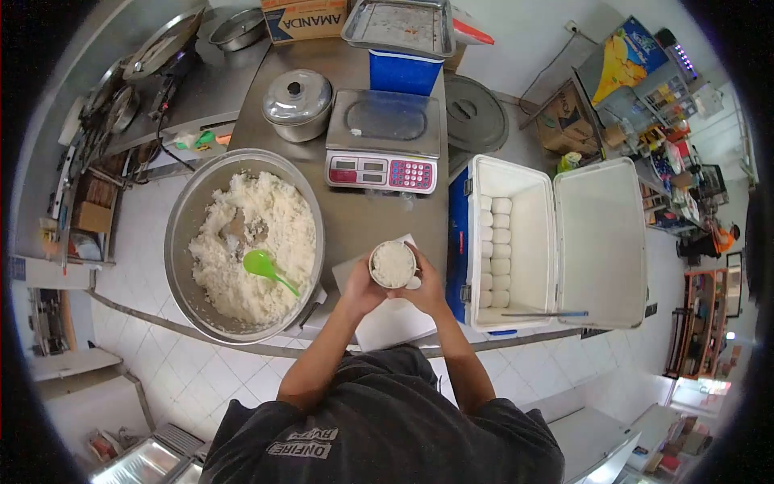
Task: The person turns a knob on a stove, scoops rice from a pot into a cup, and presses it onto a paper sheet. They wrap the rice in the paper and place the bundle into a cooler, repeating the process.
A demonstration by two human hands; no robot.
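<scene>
Head view — rice-filled cup [393, 264] between both hands' fingers [374, 292].

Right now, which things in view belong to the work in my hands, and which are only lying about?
Likely part of it:
- rice-filled cup, between left hand and right hand
- basin of cooked rice
- green spoon
- open cooler with white bundles

Seemingly just lying about:
- lidded pot
- digital scale
- metal tray
- AMANDA carton

lidded pot [297, 109] | metal tray [399, 31] atop blue bin [405, 74] | AMANDA carton [305, 20] | round grey lid [477, 121]
</scene>
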